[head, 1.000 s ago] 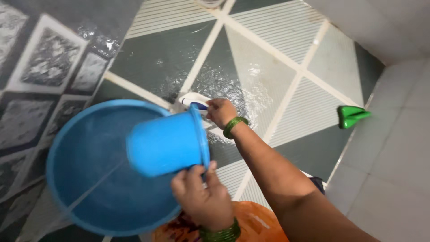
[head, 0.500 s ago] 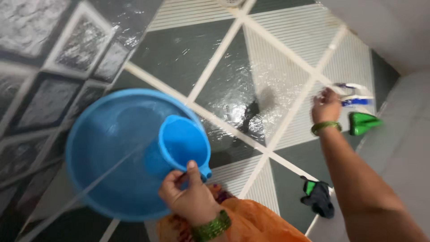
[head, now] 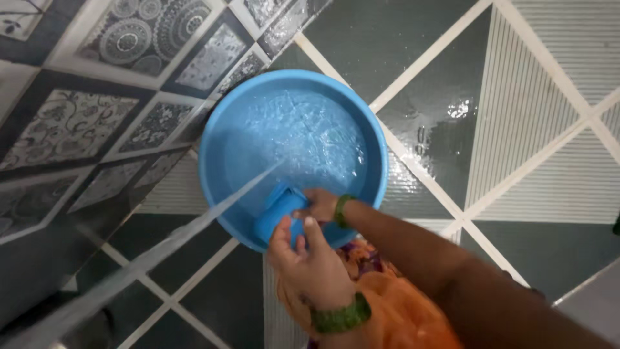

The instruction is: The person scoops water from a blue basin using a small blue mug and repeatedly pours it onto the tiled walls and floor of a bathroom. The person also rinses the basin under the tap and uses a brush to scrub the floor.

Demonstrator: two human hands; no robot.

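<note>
Your small blue plastic mug (head: 279,216) lies tilted at the near inner edge of the round blue plastic basin (head: 219,123), partly below the rim, with its body dipping into the water. The basin sits on the wet floor, close against the foot of the patterned wall, and rippling water (head: 310,139) covers its bottom.

Your right hand (head: 318,203) reaches over the near rim into the basin and its fingers are curled against the mug's upper side; how firmly they clasp it you cannot tell from this angle. A green bangle (head: 342,210) rings that wrist. Your left hand (head: 309,268) hangs just in front of the basin's near rim, its fingers bent and drawn loosely together, with the fingertips at the mug's lower end; whether they actually grip it is not clear. A green beaded bracelet (head: 341,317) sits on that wrist.

A thin stream of water (head: 161,249) crosses the view from the lower left and lands in the basin just beside the mug. Below your arms shows orange printed cloth (head: 394,310). Around the basin lies the floor of dark green and pale ribbed triangular tiles (head: 516,116), glistening wet, and to the left rises the wall of grey ornamental tiles (head: 77,123).
</note>
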